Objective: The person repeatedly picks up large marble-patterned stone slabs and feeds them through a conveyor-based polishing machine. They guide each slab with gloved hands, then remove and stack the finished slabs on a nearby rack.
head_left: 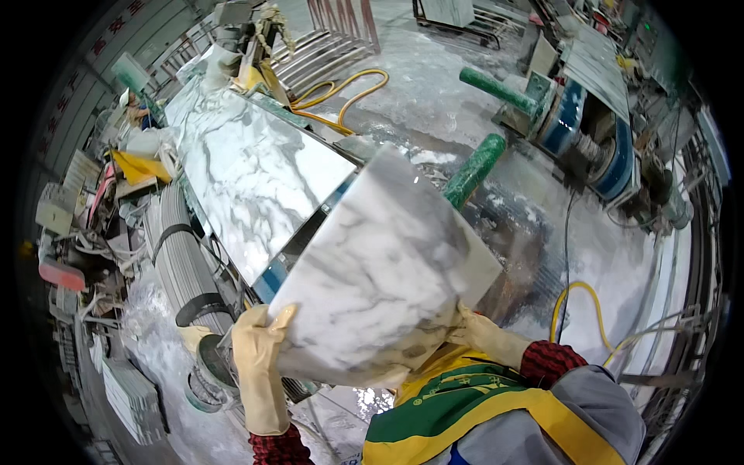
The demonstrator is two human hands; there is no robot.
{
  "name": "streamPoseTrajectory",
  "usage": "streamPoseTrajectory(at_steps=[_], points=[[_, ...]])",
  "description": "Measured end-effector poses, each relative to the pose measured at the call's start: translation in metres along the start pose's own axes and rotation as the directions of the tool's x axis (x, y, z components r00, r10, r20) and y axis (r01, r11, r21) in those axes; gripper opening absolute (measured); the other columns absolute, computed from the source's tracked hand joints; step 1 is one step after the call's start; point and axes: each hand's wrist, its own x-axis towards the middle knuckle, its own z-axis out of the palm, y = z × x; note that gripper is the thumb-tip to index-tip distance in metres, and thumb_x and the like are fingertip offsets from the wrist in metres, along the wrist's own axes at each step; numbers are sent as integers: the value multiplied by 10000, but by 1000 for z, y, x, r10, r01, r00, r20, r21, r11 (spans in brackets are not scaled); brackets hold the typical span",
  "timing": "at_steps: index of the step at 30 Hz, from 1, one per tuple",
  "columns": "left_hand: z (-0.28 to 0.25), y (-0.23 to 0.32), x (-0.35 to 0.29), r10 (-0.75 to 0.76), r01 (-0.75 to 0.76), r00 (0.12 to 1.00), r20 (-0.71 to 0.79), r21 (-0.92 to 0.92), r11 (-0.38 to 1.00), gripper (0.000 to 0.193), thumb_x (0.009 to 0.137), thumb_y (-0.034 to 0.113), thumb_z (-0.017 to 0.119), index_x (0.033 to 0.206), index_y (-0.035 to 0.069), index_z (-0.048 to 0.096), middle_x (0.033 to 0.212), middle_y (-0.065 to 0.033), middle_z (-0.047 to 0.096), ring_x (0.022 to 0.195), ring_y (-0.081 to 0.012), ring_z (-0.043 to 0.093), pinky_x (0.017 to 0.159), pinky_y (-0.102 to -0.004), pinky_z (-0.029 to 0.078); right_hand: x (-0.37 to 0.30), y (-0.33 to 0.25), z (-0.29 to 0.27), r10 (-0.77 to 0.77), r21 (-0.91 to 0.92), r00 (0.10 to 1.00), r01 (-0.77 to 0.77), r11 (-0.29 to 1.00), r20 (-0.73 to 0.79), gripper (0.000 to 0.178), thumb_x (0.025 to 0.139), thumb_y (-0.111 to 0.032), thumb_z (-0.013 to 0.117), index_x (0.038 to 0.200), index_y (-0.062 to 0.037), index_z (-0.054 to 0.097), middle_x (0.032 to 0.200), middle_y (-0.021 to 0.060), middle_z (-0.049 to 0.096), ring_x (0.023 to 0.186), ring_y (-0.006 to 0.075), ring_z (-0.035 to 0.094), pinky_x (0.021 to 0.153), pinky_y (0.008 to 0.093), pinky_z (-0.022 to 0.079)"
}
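Both my hands, in cream rubber gloves, hold a white marble slab with grey veins [372, 263] tilted in front of my body. My left hand [262, 341] grips its lower left edge, the thumb lying on the face. At the lower right edge my right hand [484, 333] is closed round the slab, its fingers partly hidden. Beyond the held piece, to the left, a larger veined marble slab [248, 170] lies flat on a blue-framed stand [271, 279]. The held slab covers part of that stand.
Green padded posts [477, 170] rise right of the slab. A blue machine [589, 139] stands at the far right. Yellow hoses [360, 81] lie on the wet floor. A grey corrugated duct [182, 248] runs along the left, near stacked slabs [133, 399].
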Motion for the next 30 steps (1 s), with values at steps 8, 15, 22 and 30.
streamPoseTrajectory(at_steps=[8,15,22,30], points=[[117,1,11,294,-340,940,-173,-527,779,281,1017,168,816,850,-6,673,755,58,558,696,-75,474,616,-286,367,-67,-141,-54,-469,-392,837,345,853,-284,704,1131,-569,609,1604,-53,533,1472,137,660,1197,252,622,1045,410,503],[295,113,51,276,-325,940,-200,-277,904,543,1137,440,674,824,-2,702,720,18,622,682,-143,520,639,-353,419,-122,-310,-174,-607,-414,607,444,794,-513,694,1052,-559,750,1535,-80,613,1320,106,715,951,206,632,852,351,535],[477,239,73,-108,168,977,181,-359,918,700,1115,620,612,1087,-52,807,988,-123,801,862,-235,716,815,-406,579,-177,-420,-324,-677,-428,405,550,717,-614,593,1008,-441,834,1406,-35,665,1256,111,749,1079,226,719,875,404,588],[581,286,123,-67,140,848,526,-100,985,720,1124,629,543,1320,-29,762,1146,-138,811,959,-255,764,853,-400,604,-164,-433,-416,-440,-164,431,542,824,-788,663,993,-406,852,1491,-20,645,1335,141,748,1122,253,720,956,438,591]])
